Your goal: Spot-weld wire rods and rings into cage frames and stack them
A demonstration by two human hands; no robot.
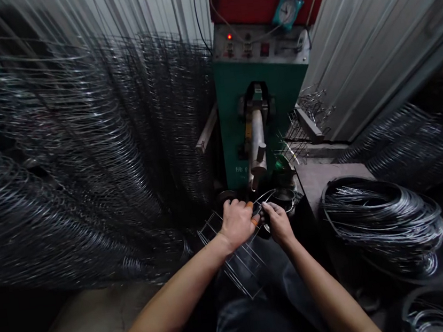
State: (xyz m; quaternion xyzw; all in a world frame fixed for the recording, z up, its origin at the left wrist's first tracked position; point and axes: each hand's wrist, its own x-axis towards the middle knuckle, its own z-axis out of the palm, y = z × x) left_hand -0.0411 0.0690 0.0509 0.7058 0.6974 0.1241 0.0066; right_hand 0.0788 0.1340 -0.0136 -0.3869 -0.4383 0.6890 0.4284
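My left hand is closed on a wire frame of thin straight rods, which hangs over my lap. Orange coverings show at that hand's fingertips. Close beside it, my right hand pinches a thin curved wire between thumb and fingers. Both hands are just below the tip of a metal machine arm, apart from it. That arm juts out of a green machine. Where the curved wire meets the frame is hidden by my fingers.
Tall stacks of wire rings fill the left side. To the right, a coil of wire hoops lies on a board. A teal clock hangs above the machine's control panel, where a red light glows.
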